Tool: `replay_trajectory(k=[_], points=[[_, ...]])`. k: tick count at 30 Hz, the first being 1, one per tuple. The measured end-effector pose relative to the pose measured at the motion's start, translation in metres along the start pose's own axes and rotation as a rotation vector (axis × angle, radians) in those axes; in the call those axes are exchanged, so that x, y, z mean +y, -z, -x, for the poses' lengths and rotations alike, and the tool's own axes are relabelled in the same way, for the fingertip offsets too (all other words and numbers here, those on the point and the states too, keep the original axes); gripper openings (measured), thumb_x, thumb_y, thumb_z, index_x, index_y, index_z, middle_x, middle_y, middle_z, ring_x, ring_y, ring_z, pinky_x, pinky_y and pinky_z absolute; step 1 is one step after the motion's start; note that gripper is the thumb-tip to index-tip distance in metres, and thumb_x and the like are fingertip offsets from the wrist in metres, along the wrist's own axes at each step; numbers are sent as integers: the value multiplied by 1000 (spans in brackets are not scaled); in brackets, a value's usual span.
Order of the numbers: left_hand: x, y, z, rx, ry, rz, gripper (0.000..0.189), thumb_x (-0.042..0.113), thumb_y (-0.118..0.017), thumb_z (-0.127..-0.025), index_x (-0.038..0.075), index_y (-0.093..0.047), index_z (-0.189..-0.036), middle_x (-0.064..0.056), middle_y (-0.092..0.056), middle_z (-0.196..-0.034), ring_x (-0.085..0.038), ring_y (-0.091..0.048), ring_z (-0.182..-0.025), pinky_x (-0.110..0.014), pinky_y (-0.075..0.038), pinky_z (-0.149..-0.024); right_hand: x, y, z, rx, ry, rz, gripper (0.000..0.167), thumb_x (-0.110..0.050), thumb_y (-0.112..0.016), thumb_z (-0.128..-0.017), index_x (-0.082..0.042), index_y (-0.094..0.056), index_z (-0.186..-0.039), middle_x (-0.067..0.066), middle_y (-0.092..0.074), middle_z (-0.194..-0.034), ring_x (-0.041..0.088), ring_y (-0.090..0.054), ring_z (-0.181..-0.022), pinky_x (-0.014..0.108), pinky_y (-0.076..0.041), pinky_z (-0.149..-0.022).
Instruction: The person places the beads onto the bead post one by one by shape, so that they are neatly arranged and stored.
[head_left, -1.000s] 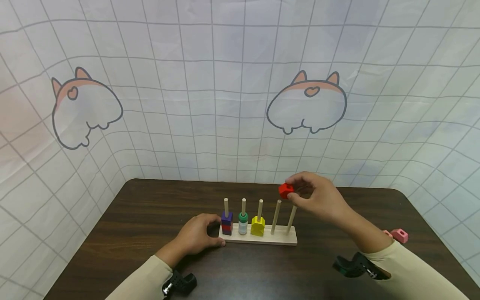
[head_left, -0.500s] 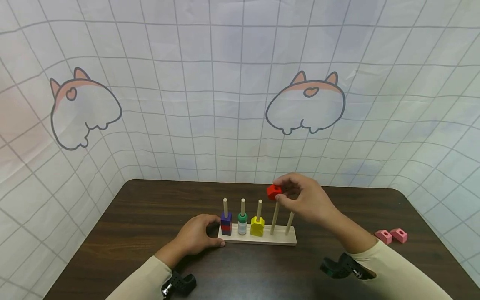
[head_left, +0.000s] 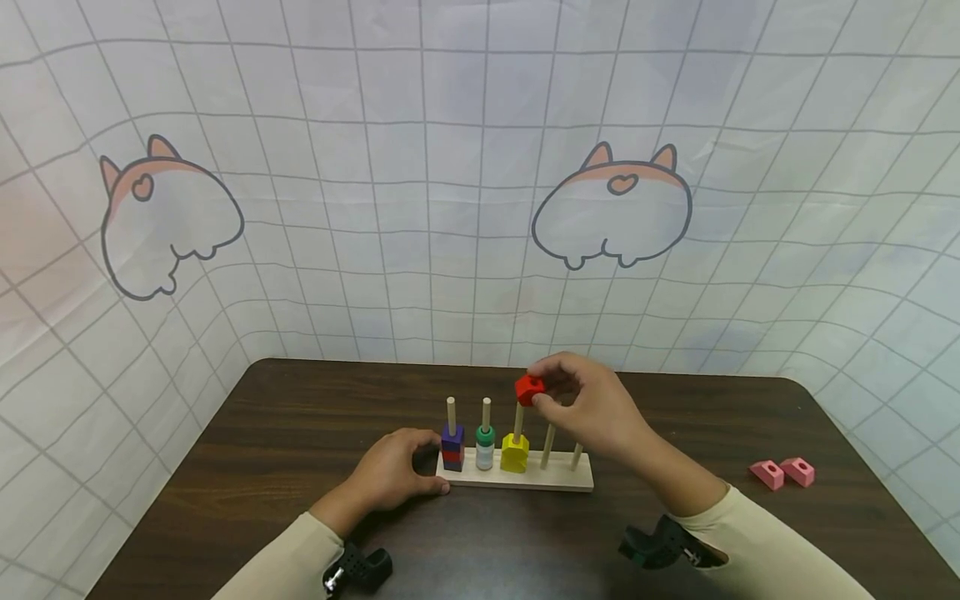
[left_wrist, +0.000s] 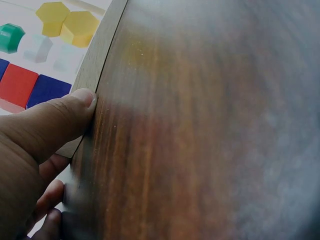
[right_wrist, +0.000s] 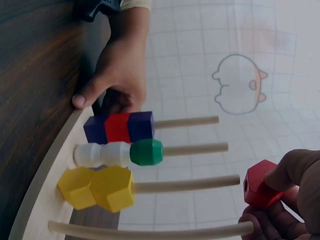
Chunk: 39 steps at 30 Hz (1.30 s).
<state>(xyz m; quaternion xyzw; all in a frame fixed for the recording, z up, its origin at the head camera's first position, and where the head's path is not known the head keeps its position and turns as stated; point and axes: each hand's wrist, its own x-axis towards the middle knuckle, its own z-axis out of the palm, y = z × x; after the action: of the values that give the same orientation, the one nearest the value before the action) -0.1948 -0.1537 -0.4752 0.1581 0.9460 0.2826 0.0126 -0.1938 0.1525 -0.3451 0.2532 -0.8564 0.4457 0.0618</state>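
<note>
My right hand [head_left: 592,404] pinches a red hexagonal block [head_left: 529,389] between thumb and fingers. In the right wrist view, the block's hole faces the tip of the third peg [right_wrist: 187,184], a small gap apart. Two yellow hexagonal blocks [right_wrist: 95,188] sit low on that peg. My left hand [head_left: 390,468] grips the left end of the wooden peg stand [head_left: 555,482], thumb on its front edge [left_wrist: 85,97]. The first peg bears purple and red square blocks [right_wrist: 119,127]. On the second, a green bead [right_wrist: 146,152] tops white ones [right_wrist: 102,154].
Two pink blocks [head_left: 782,472] with holes lie on the dark wooden table [head_left: 525,550], to the right. The fourth peg [right_wrist: 150,233] and the fifth peg [head_left: 577,457] are bare. A white gridded curtain [head_left: 420,208] hangs behind the table.
My right hand has moved left with the red block, from near the right-hand pegs to the tip of the third peg. My left hand has stayed on the stand's end.
</note>
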Motion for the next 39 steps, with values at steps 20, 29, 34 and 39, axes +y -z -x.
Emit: replay_trajectory(k=[20,29,34,39], points=[[2,-1,2,2,-13,7,62,45,-91,-75,12,-70,-124,-8,-68,-127,-32,-60,-121,-54,-48,-101,2,-33,12,94,-115,37,27,-6,-76,-87,-12,-69,-112,-3,-68,-99,16,-59,-80,30,-53,-70],[2,0,0,3,-13,7,61,45,-92,-74,13,-71,-122,-8,-68,-127,-32,-60,-122,-54,-47,-102,19,-50,18,138,-118,-8,31,-3,-77,-84,-8,-67,-113,-1,-67,-97,14,-61,-80,29,-55,-71],[2,1,0,11,-14,1,62,45,-92,-73,12,-71,-122,-8,-68,-127,-32,-60,-122,-53,-47,-102,24,-56,20,169,-127,-79,37,-1,-77,-83,-7,-63,-116,1,-67,-100,15,-63,-84,29,-57,-77],[1,1,0,16,-8,-1,63,44,-92,-73,11,-71,-123,-9,-68,-127,-33,-60,-123,-53,-47,-102,28,-61,21,194,-137,-128,34,-1,-76,-83,-5,-62,-114,4,-67,-101,17,-64,-85,30,-57,-79]])
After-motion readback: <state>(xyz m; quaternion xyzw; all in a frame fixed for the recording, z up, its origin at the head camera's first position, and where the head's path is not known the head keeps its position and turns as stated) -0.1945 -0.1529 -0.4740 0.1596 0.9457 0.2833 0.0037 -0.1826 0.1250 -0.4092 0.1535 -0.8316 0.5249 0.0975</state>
